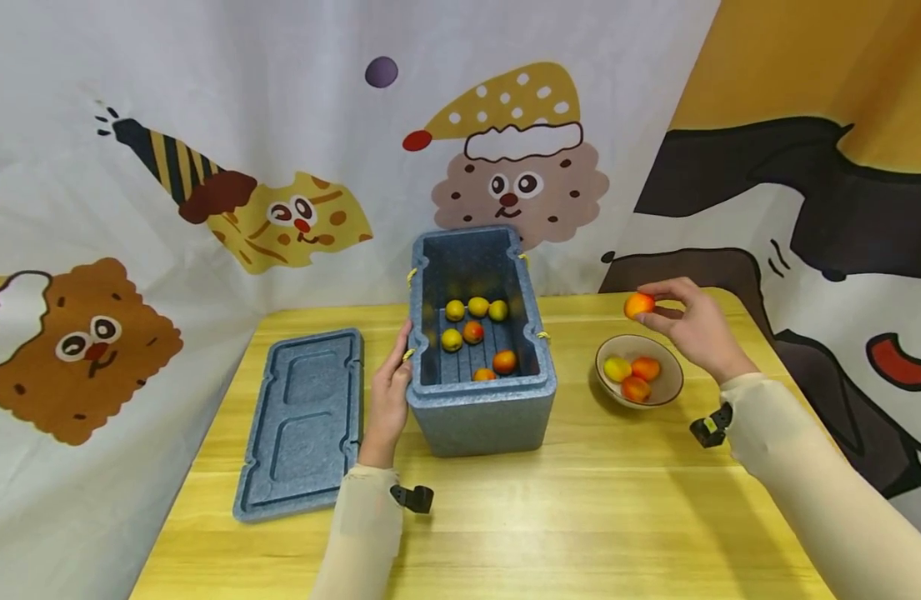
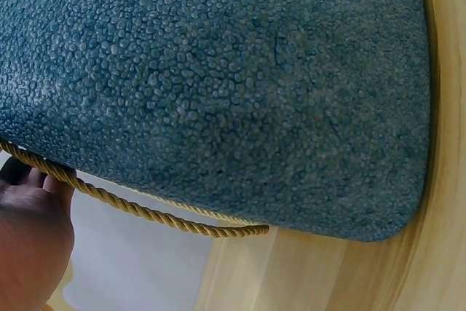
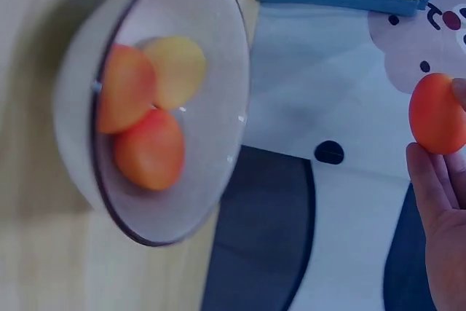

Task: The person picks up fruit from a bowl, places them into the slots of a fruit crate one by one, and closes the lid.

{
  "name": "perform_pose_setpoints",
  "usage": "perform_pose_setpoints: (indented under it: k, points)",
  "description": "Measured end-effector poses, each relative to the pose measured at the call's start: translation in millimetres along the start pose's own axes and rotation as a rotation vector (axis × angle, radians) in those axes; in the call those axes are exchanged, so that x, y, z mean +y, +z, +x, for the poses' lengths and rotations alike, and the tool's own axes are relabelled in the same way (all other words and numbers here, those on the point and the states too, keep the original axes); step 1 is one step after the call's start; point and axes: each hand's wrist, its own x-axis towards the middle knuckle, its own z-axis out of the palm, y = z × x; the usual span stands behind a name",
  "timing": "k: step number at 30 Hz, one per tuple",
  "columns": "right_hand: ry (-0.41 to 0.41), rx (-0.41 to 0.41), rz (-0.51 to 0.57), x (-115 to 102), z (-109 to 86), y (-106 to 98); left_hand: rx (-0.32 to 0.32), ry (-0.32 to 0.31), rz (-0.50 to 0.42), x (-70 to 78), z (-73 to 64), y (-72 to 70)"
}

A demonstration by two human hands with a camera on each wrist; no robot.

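My right hand point(image 1: 696, 325) pinches a small orange-red oval fruit point(image 1: 638, 305) between thumb and fingertips, above the back of a bowl. The same fruit point(image 3: 437, 113) shows at the right edge of the right wrist view. Inside the pale bowl point(image 1: 606, 392) with a dark rim lie a yellow fruit point(image 1: 618, 369) and two orange-red ones point(image 1: 636, 389). With fingers extended, my left hand point(image 1: 388, 400) rests along the left side of a grey-blue foam box point(image 1: 483, 425). In the left wrist view, that hand's fingers are beside the box's yellow rope handle point(image 2: 145, 211).
The open box holds several yellow-green fruits point(image 1: 478, 307) towards its back and orange-red fruits point(image 1: 505, 361) nearer the front. Its lid point(image 1: 302, 425) lies on the wooden table point(image 1: 580, 517) at the left. A cartoon-printed curtain point(image 1: 295, 108) hangs behind the table.
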Motion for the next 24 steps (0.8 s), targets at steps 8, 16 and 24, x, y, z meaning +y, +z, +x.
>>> perform_pose_setpoints:
  k: [8, 16, 24]
  points:
    - [-0.033, 0.045, -0.020, -25, 8.4, -2, -0.006, 0.010, -0.016, -0.7, -0.8, -0.5]
    - [-0.117, 0.074, 0.017, -72, 27.7, -6, -0.007, 0.025, -0.009, -2.5, -0.7, -0.5]
    - [-0.225, 0.023, 0.146, -133, 59.0, 1, -0.006, 0.011, -0.008, -2.1, -0.3, 0.4]
